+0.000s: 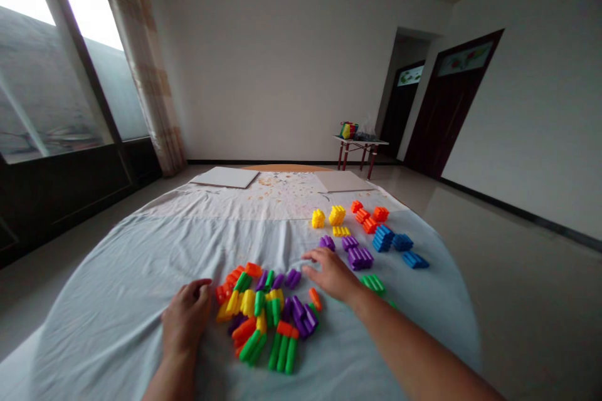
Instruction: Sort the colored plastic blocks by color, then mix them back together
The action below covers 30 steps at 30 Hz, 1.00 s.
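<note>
A person's bare hands flank a jumbled pile of plastic blocks point(276, 312) at the near side of a cloth-covered round bench point(117, 276), where green, orange, yellow and purple pieces lie heaped together. The left hand point(185, 316) rests just beside the pile's left edge, its fingers point(200, 286) bent inward; from here, one cannot tell whether they have hold of anything. The right hand point(332, 272) reaches over the bench between the pile and the pieces beyond, thumb and forefinger parted, with no block seen in its grasp. A small purple piece point(327, 242) sits just past those fingertips, and a single orange piece point(315, 299) lies at the pile's right edge.

Farther across the cloth, blocks stand grouped by color: yellow blocks point(337, 215) to the left, orange blocks point(369, 225) beside them, blue blocks point(384, 238) to the right, purple blocks point(360, 258) nearer, and green blocks point(373, 284) close to the right forearm point(399, 329). Two flat boards, one white point(226, 177) and one beige point(345, 182), lie at the far end, well apart. A patterned curtain point(141, 62) hangs at left; a dark door point(454, 100) stands at right.
</note>
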### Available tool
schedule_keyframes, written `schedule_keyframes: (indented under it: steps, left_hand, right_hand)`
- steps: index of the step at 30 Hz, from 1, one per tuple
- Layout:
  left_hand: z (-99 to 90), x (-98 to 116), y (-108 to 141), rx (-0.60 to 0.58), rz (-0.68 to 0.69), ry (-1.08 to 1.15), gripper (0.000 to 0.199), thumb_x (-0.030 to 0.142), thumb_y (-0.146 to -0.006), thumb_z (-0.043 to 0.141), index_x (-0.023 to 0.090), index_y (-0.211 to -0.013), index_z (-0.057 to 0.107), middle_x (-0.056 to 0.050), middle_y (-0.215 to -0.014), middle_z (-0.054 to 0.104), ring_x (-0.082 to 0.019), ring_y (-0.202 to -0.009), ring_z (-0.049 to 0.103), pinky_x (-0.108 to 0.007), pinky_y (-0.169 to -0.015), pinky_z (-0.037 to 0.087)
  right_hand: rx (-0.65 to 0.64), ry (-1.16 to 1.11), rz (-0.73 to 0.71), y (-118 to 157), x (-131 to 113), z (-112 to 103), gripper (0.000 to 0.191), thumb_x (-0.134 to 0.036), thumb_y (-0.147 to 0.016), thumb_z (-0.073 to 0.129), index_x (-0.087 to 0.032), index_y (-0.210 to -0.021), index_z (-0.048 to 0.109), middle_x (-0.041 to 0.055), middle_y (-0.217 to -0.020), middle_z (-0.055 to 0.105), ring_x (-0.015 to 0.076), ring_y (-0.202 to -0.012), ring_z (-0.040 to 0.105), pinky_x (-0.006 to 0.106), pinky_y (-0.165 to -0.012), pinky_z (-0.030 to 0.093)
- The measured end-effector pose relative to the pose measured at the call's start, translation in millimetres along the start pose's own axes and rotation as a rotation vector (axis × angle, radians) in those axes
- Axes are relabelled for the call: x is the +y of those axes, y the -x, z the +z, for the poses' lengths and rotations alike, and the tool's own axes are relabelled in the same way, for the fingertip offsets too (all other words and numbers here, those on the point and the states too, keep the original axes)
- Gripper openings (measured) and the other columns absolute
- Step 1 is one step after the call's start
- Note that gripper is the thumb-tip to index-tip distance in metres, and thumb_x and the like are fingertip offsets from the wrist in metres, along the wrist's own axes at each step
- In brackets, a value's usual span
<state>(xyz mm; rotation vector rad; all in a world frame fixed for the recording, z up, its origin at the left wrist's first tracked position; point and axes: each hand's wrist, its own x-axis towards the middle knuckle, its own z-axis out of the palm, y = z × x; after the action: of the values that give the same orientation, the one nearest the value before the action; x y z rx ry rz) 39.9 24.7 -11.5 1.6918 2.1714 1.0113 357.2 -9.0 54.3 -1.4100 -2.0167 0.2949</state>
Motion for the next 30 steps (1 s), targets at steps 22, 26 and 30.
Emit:
schedule_keyframes:
  steps: [22, 26, 30]
  left_hand:
    - [-5.1, 11, 8, 0.012, 0.033, -0.043, 0.034, 0.034, -0.078, 0.040, 0.018, -0.089, 0.068, -0.007, -0.089, 0.067, -0.019, -0.082, 0.061, -0.027, -0.071, 0.044]
    - [-6.1, 16, 10, 0.047, 0.049, -0.092, 0.034, 0.033, -0.080, 0.040, 0.017, -0.090, 0.067, -0.010, -0.092, 0.066, -0.021, -0.082, 0.061, -0.031, -0.074, 0.044]
    - [-11.3, 41, 19, 0.167, 0.133, -0.138, 0.036, 0.032, -0.084, 0.036, 0.019, -0.102, 0.064, -0.012, -0.108, 0.062, -0.026, -0.099, 0.055, -0.041, -0.087, 0.038]
  right_hand:
    - [0.130, -0.086, -0.186, 66, -12, 44, 0.069, 0.005, -0.070, 0.040, -0.026, -0.131, 0.044, 0.0070, -0.113, 0.055, 0.0221, -0.107, 0.049, 0.044, -0.096, 0.043]
    - [0.128, -0.109, -0.252, 65, -10, 46, 0.067, 0.006, -0.070, 0.038, -0.025, -0.128, 0.047, 0.0057, -0.108, 0.058, 0.0212, -0.104, 0.052, 0.044, -0.096, 0.044]
    - [0.183, -0.198, -0.249, 65, -8, 52, 0.060, 0.002, -0.074, 0.041, -0.025, -0.127, 0.047, 0.0058, -0.107, 0.059, 0.0211, -0.104, 0.052, 0.044, -0.095, 0.045]
